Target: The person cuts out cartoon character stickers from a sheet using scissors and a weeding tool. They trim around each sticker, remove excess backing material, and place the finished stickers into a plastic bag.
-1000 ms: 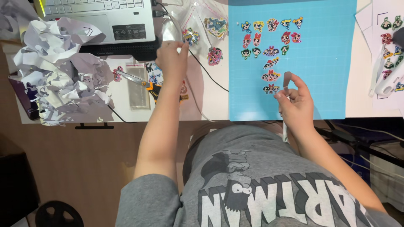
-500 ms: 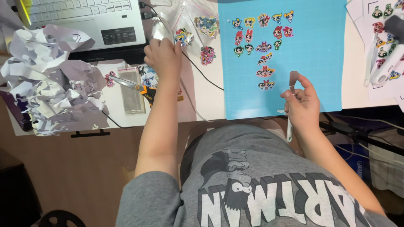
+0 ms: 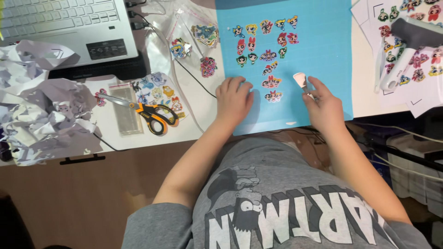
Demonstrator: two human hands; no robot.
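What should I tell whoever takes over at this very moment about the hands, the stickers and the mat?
Left hand: flat on the blue mat, palm down, holding nothing.
Right hand: grips a small white-bladed spatula, its blade on the mat.
Cut-out cartoon stickers lie spread on the mat's upper half; the nearest sits between the hands.
Done: several stickers bagged left of the mat.
Left: those on the mat.

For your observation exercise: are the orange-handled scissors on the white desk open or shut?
Shut: the orange-handled scissors lie flat with blades together, away from both hands.
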